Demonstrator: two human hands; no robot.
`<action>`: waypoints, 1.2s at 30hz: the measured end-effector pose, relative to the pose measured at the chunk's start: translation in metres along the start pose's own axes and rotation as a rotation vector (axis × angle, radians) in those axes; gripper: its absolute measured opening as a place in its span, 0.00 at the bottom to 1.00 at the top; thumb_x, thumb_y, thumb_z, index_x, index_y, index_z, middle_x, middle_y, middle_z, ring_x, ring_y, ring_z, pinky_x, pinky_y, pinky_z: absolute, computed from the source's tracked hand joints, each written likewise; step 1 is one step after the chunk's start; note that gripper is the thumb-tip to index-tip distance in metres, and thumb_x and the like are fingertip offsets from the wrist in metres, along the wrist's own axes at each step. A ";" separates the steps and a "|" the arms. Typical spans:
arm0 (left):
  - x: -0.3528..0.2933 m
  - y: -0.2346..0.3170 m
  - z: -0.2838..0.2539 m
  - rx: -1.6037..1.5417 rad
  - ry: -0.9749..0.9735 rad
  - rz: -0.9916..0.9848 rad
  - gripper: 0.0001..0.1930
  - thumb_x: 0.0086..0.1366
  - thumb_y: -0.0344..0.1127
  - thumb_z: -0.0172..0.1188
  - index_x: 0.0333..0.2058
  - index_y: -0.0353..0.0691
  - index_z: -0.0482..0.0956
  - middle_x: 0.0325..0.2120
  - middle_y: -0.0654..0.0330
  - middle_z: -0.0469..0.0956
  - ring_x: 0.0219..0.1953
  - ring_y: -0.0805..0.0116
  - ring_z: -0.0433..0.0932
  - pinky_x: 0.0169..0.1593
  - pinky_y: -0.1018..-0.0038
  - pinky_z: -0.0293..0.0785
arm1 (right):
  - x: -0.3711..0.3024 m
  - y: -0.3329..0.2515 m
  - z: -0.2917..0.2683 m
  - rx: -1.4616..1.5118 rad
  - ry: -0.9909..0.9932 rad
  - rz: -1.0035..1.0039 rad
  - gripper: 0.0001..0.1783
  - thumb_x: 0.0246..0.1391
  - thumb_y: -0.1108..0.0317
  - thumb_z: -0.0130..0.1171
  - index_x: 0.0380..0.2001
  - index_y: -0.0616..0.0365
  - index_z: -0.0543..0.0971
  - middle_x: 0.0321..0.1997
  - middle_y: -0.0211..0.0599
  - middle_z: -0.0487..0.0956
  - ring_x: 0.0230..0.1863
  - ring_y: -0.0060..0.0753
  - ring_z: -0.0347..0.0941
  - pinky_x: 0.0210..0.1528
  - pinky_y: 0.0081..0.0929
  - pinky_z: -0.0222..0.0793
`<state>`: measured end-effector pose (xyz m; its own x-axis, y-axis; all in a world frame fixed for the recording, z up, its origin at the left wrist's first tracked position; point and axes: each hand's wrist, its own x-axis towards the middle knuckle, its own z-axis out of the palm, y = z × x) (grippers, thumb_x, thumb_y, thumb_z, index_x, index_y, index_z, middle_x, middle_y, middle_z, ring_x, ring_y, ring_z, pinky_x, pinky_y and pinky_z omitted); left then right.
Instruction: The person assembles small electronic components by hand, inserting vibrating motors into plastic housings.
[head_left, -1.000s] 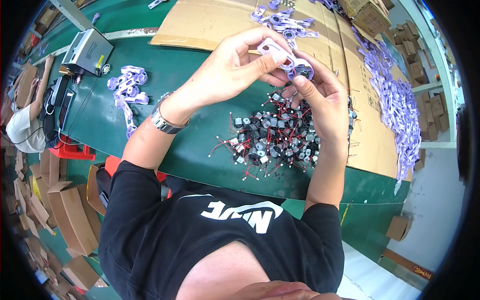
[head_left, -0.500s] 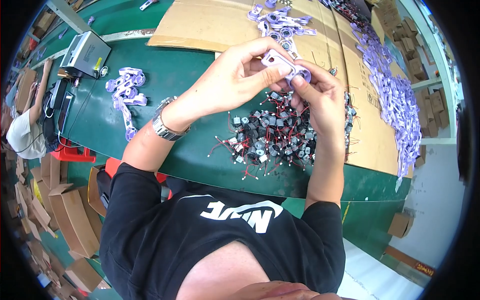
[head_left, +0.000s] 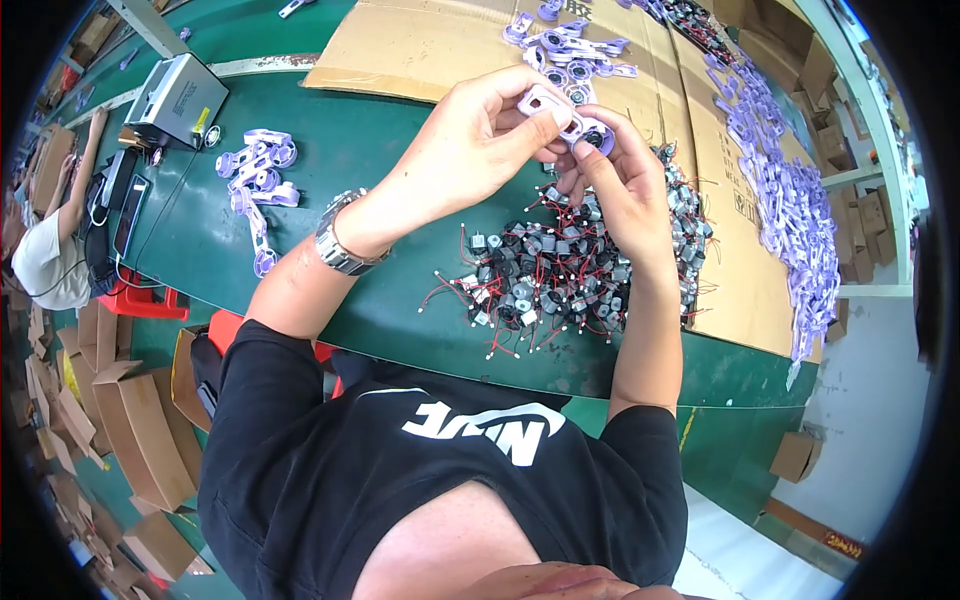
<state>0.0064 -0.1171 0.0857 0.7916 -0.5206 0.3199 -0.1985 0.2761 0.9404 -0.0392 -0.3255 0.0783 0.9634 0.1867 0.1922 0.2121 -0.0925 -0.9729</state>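
Observation:
Both my hands hold one purple-and-white plastic housing (head_left: 553, 105), long and flat with a round ring at one end. My left hand (head_left: 490, 145), with a metal watch on its wrist, pinches the flat end between thumb and fingers. At the ring end, my right hand (head_left: 622, 185) is closed, its thumb pressing by a dark round part (head_left: 594, 137) inside the ring. Below the hands lies a heap of small grey and black motors (head_left: 545, 265) with red wires. Several similar purple-and-white housings (head_left: 568, 48) with dark centres lie beyond my hands.
A cardboard sheet (head_left: 370, 50) covers part of the green table (head_left: 380, 130). A long pile of purple housings (head_left: 790, 220) runs along the right; a smaller group (head_left: 262, 180) lies left. A grey box-shaped device (head_left: 178, 100) stands farther left, near another person (head_left: 50, 265).
The housing has tilted in my fingers and moved slightly. A dark round part now shows in its ring, where the ring looked pale purple before. Both hands keep their grip.

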 end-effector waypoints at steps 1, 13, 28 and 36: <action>-0.001 0.001 -0.001 0.002 0.007 -0.002 0.12 0.78 0.34 0.58 0.52 0.32 0.78 0.44 0.57 0.83 0.44 0.70 0.84 0.51 0.74 0.82 | 0.001 0.000 0.002 0.014 -0.003 0.016 0.20 0.72 0.68 0.56 0.64 0.57 0.72 0.38 0.33 0.82 0.35 0.20 0.78 0.32 0.19 0.73; -0.021 0.015 -0.106 1.675 0.151 -0.119 0.14 0.63 0.27 0.57 0.47 0.41 0.80 0.40 0.45 0.82 0.44 0.41 0.83 0.46 0.51 0.81 | 0.050 0.027 -0.037 0.124 0.229 0.212 0.33 0.63 0.63 0.69 0.64 0.71 0.70 0.30 0.30 0.82 0.27 0.18 0.73 0.32 0.18 0.66; -0.092 0.023 -0.298 1.461 0.030 -0.360 0.14 0.63 0.35 0.70 0.31 0.35 0.73 0.27 0.50 0.81 0.32 0.49 0.80 0.36 0.58 0.72 | 0.041 0.070 0.012 -1.463 0.109 0.061 0.18 0.56 0.53 0.70 0.34 0.61 0.89 0.40 0.51 0.85 0.50 0.56 0.77 0.55 0.53 0.72; -0.051 0.021 -0.186 1.149 -0.018 -0.119 0.19 0.67 0.33 0.68 0.54 0.37 0.76 0.45 0.53 0.83 0.49 0.58 0.81 0.53 0.65 0.76 | 0.043 0.076 0.013 -1.030 0.080 0.108 0.08 0.58 0.66 0.67 0.33 0.60 0.86 0.35 0.44 0.87 0.37 0.53 0.82 0.41 0.46 0.76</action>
<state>0.0693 0.0654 0.0674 0.8339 -0.5081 0.2155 -0.5396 -0.6686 0.5117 0.0158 -0.3117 0.0104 0.9857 0.0657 0.1555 0.1251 -0.9027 -0.4117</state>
